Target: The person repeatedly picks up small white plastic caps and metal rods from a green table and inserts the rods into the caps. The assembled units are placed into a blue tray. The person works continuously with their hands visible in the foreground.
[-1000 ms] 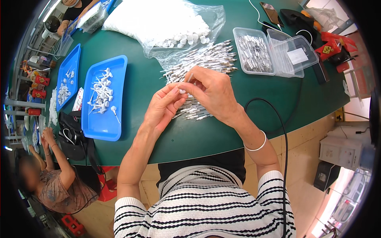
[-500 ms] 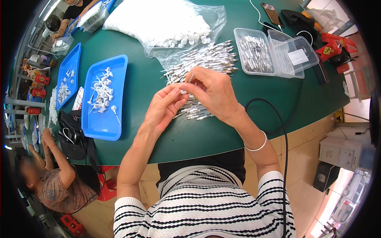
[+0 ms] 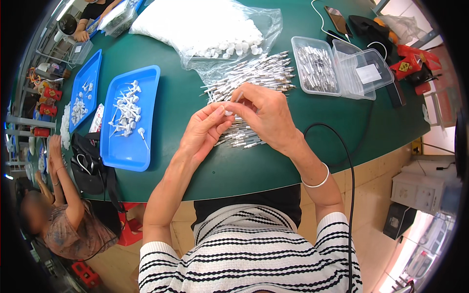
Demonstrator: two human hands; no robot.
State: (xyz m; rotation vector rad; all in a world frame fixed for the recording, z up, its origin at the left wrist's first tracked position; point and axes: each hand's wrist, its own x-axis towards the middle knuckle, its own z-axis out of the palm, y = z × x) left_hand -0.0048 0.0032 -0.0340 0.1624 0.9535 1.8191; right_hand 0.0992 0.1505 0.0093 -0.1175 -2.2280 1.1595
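Note:
Above the front part of the green table, my two hands meet fingertip to fingertip. Between the thumb and fingers of my left hand [image 3: 201,131] is a small white plastic cap [image 3: 228,113]. My right hand [image 3: 269,116] pinches a thin metal rod [image 3: 240,96], its upper end poking out above the fingers. Where rod and cap meet is hidden by my fingertips. Under and behind the hands spreads a loose pile of slim silvery rods [image 3: 266,72]. Farther back, a clear plastic bag [image 3: 195,24] spills many white caps toward the pile.
To the left lies a blue tray [image 3: 128,155] with capped rods, beside another blue tray [image 3: 77,122]. A clear box [image 3: 316,66] of rods stands right, near a phone [image 3: 338,20] and black cable [image 3: 344,146]. Co-workers sit at far left [image 3: 68,219] and back left [image 3: 95,10].
My hands keep almost the same hold and place. The whole view has shifted slightly. At the left, the seated co-worker's hands have risen a little.

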